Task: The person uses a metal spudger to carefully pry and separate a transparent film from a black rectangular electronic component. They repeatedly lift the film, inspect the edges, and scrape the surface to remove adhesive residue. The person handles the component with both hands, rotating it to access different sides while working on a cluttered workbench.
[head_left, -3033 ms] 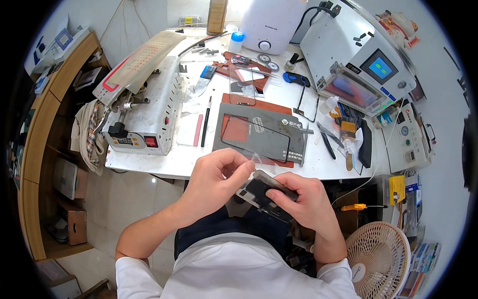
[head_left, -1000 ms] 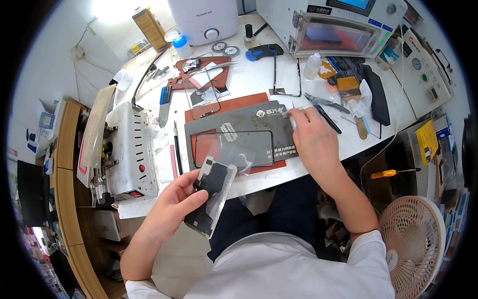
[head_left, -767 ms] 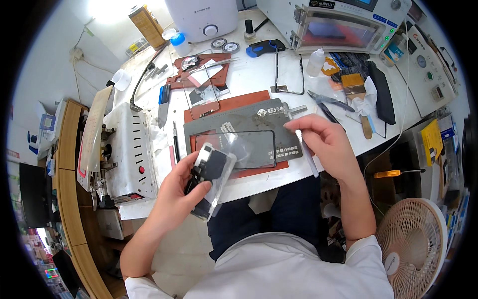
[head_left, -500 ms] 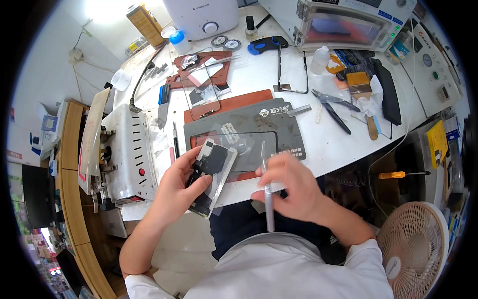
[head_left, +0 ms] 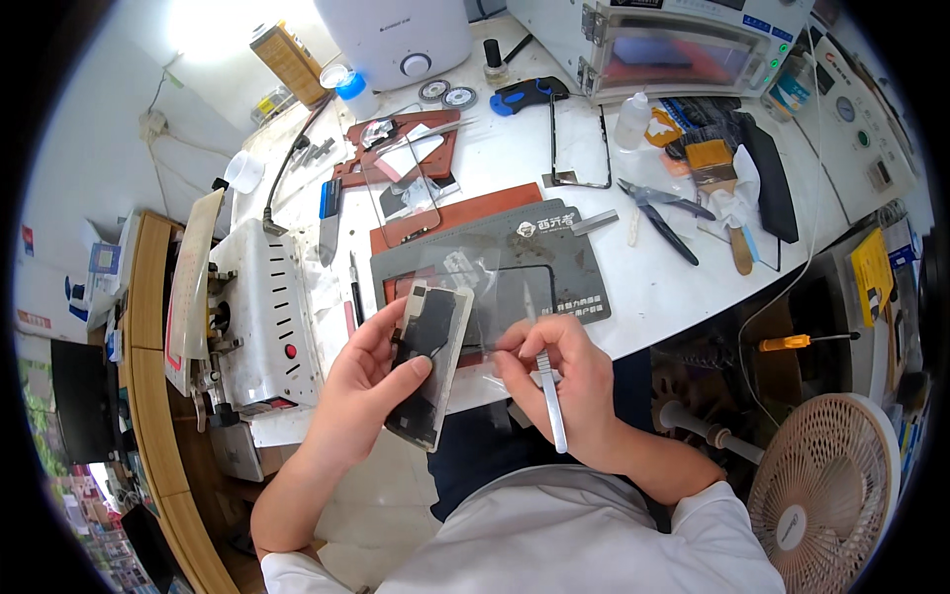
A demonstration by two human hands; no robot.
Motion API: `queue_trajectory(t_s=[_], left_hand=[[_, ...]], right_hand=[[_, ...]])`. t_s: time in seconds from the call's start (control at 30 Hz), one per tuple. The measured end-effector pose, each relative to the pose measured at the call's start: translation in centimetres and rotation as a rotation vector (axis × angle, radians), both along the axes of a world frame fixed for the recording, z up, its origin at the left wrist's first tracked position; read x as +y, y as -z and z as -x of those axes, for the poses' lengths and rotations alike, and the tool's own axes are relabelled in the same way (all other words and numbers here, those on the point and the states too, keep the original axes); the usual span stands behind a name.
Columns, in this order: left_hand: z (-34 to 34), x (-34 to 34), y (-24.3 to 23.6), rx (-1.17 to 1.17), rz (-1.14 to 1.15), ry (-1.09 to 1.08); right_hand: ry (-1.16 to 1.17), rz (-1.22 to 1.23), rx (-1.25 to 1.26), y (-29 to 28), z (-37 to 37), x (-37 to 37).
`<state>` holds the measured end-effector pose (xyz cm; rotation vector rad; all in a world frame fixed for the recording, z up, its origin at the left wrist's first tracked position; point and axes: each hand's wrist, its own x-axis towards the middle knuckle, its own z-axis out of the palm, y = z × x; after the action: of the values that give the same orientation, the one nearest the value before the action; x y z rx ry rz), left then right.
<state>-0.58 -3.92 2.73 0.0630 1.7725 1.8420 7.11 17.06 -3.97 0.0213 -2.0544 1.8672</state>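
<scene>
"Nearest the body, what does the left hand [head_left: 361, 381] have?"

"Its thumb lies on the dark face of a flat phone panel [head_left: 432, 337], fingers at the left edge: a firm clamp. The panel's long axis runs away from the wearer, far end leaning right."

"And the right hand [head_left: 577, 381]?"

"Just right of the panel, closed around a silver knife [head_left: 554, 406]. The blade points away past the fingers, leaning left, so the two long axes draw together going outward. From the knife grip, the panel lies to the left; the left hand is nearer it, already on it."

"Anything between the two grips?"

"Clear film [head_left: 487, 322], beside the panel's right edge, near the right fingertips. Whether they pinch it, I can't tell."

"Beyond them?"

"Just ahead, a grey mat [head_left: 589, 267] bearing a thin dark frame [head_left: 534, 267]. Ahead and right of the knife grip are pliers [head_left: 661, 220], then a brush [head_left: 711, 163]. Farther that way stands a white machine [head_left: 782, 64] with a window."
</scene>
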Motion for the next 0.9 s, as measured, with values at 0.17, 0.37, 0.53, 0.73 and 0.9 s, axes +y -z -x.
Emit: queue_trajectory(t_s=[0.17,0.37,0.53,0.73,0.9], left_hand=[[0.4,0.6,0.9,0.373,0.27,0.162],[0.6,1.4,1.0,0.821,0.591,0.348],[0.5,1.6,0.6,0.898,0.698,0.393],[0.9,1.7,0.5,0.913,0.725,0.422],[1.1,1.4,0.1,0.931,0.772,0.452]], right_hand=[[0.019,-0.125,-0.065,-0.9,-0.9,1.0],[-0.045,-0.22,-0.033,-0.8,-1.4,1.5],[-0.106,-0.316,-0.001,-0.8,-1.2,1.8],[-0.165,-0.366,0.062,-0.9,-2.2,2.9],[-0.142,-0.404,0.168,-1.1,-1.4,5.1]])
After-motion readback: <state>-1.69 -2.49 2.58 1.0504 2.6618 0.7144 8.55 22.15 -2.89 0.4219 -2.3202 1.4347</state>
